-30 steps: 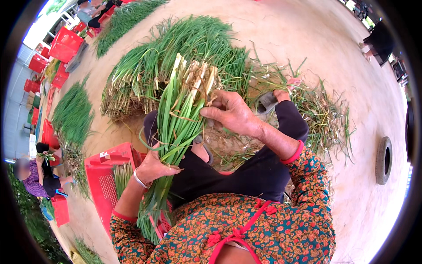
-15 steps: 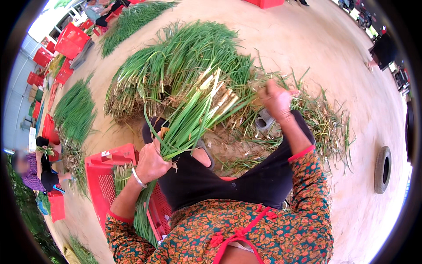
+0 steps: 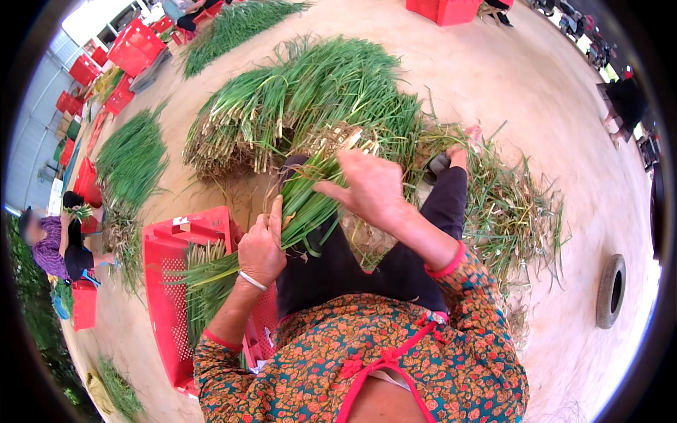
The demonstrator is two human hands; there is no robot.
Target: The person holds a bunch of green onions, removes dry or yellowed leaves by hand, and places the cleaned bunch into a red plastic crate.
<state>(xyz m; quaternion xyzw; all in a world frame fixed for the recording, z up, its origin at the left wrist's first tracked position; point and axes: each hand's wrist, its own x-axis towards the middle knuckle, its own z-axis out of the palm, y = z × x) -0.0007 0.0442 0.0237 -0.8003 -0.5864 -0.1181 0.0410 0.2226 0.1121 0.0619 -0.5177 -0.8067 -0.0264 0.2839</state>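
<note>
My left hand (image 3: 262, 248) is closed round the leafy end of a bunch of garlic chives (image 3: 310, 201), its index finger stretched along the leaves. The pale bases point away from me, and loose leaves trail left over the crate. Just above the bunch is my right hand (image 3: 374, 189), its thumb apart from the fingers; the fingertips are partly hidden, and I see nothing held in it. Beyond my knees lies a large heap of garlic chives (image 3: 338, 77), rooted pale ends toward me.
A red plastic crate (image 3: 156, 282) with more chives stands by my left arm. Trimmed leaf litter (image 3: 504, 204) spreads at the right, near my foot. An old tyre (image 3: 612, 290) stands far right. At the left edge another person (image 3: 53, 247) sits holding greens, near red crates.
My right hand has come back from the litter at the right to just above the bunch. My left hand has shifted slightly right, with leaves now trailing over the crate.
</note>
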